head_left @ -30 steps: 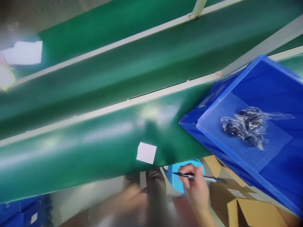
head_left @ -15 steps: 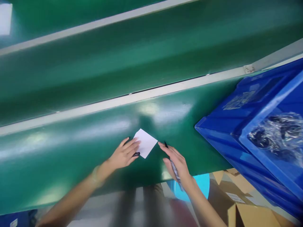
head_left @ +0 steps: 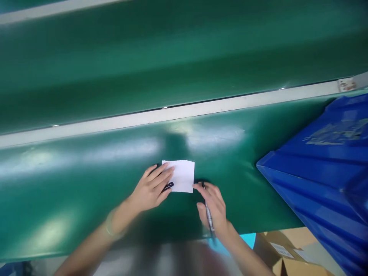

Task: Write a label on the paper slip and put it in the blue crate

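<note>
A small white paper slip (head_left: 183,175) lies on the green table surface (head_left: 86,180). My left hand (head_left: 152,188) rests flat on the slip's left edge, fingers stretched out, with a small dark object (head_left: 168,186) under its lower fingers. My right hand (head_left: 212,207) sits just right of the slip, fingers closed around a pen (head_left: 208,214) whose tip points toward the slip's lower right corner.
A blue plastic bin (head_left: 322,180) stands at the right on the green surface. A pale rail (head_left: 172,115) separates the near surface from a green belt behind. Cardboard boxes (head_left: 290,257) and a light blue object (head_left: 247,239) lie below the table edge.
Both hands came up onto the table and to the slip. The slip turned from a diamond angle to square. The view shifted so the blue bin slid right.
</note>
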Available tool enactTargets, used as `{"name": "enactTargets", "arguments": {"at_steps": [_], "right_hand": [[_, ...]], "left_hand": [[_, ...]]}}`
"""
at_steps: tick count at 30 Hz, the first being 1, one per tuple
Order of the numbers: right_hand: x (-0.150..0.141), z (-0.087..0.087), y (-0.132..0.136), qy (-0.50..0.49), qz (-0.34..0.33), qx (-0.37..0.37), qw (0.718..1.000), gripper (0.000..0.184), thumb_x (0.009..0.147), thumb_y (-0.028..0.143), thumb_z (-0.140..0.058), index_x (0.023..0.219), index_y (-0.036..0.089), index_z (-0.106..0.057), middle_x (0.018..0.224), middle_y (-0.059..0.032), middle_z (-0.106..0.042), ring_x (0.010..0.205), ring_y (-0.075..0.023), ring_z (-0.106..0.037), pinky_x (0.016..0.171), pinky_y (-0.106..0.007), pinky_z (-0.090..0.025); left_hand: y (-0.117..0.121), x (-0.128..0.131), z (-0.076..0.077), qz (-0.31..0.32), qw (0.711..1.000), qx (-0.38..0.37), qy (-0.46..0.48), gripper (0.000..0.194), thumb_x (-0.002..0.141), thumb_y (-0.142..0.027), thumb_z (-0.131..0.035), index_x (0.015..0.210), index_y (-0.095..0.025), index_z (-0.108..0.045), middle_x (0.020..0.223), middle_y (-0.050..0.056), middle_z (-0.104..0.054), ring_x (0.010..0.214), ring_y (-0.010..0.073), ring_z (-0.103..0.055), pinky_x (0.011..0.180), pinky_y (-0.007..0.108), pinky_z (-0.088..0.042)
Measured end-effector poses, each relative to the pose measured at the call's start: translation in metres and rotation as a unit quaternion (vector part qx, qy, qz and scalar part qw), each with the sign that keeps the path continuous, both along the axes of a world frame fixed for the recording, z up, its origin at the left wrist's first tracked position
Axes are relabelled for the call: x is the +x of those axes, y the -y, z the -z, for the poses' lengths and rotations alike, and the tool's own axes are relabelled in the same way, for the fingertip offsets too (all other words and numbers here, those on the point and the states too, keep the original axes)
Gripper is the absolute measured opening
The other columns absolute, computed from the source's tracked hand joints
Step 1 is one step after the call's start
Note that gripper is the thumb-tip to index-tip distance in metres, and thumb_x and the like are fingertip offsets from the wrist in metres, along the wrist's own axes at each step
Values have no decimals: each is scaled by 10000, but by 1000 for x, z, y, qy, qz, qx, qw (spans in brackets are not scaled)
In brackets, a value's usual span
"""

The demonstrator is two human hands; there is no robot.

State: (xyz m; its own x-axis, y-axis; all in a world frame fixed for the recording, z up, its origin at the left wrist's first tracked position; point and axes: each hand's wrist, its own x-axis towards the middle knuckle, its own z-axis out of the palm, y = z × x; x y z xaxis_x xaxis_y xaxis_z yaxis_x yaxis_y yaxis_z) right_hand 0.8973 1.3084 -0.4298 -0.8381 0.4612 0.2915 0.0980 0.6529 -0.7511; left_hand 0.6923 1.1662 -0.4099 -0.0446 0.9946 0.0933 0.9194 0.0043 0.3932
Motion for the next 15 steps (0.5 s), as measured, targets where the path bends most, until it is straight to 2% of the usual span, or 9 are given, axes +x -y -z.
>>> {"name": "enactTargets", "arguments": {"at_steps": [2,3,5,7,10,15], "right_hand": [[-23,-12,-16,-56,-14,-101,993,431,1076,420,-307,1213,146,-610,813,-79,-606,756,-223,-568,680,-360,-439],[-35,-18,-22,-79,-31,-152,985,406,1077,403,-325,1163,165,-644,735,-44,-569,677,-194,-541,632,-331,-415],[-57,-24,-28,-94,-39,-226,969,274,1058,294,-419,1030,182,-668,664,2,-538,599,-151,-518,581,-287,-389],[-72,-23,-24,-72,-18,-265,962,163,1007,207,-502,890,181,-612,626,37,-516,543,-117,-499,545,-251,-380],[-79,-11,-7,-43,6,-252,967,175,953,171,-557,785,187,-509,600,59,-471,505,-97,-462,513,-227,-364],[-75,4,11,-89,42,-134,986,166,868,48,-628,790,171,-550,647,15,-546,552,-121,-480,539,-255,-403]], "left_hand": [[-1,-5,-8,24,1000,-12,11,391,984,-266,-482,1308,-53,-523,1351,155,-586,1349,302,-404,1096,466,-300],[0,-6,-11,31,999,-17,15,397,986,-290,-476,1303,-59,-535,1333,165,-595,1332,305,-421,1082,467,-317],[6,-8,-14,29,999,-26,15,391,985,-323,-467,1270,-80,-578,1273,177,-620,1278,313,-468,1057,469,-342],[15,-9,-13,17,999,-32,4,374,980,-337,-464,1239,-112,-614,1252,170,-626,1249,313,-488,1063,462,-334],[24,-10,-7,7,999,-38,-7,370,982,-363,-467,1261,-169,-613,1325,123,-601,1289,295,-458,1128,434,-260],[27,-10,-1,-8,999,-51,10,391,972,-389,-504,1307,-208,-592,1405,71,-554,1349,293,-390,1185,425,-149]]}}
